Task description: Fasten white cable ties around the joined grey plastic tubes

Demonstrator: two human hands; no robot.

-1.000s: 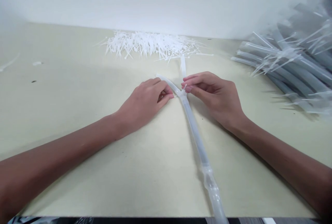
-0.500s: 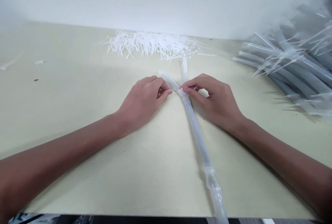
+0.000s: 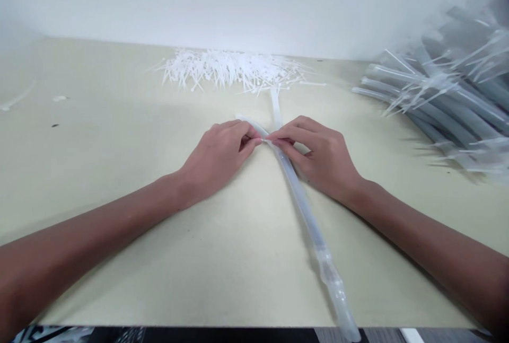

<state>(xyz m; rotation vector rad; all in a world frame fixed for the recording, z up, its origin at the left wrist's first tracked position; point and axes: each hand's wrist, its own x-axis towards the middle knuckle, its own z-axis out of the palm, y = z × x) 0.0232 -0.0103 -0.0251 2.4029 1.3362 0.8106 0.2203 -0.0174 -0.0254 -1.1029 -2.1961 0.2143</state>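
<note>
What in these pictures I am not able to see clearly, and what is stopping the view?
In the head view:
What the fingers pinch at the clear tube: covered by the left hand and the right hand.
The bundle of gray tubes: cut off by the right edge, and blurred.
Single ties in the white pile: too small to tell apart.

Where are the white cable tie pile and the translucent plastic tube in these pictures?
white cable tie pile (image 3: 230, 70), head view, middle of the pile
translucent plastic tube (image 3: 301, 200), head view, lower straight length
</note>
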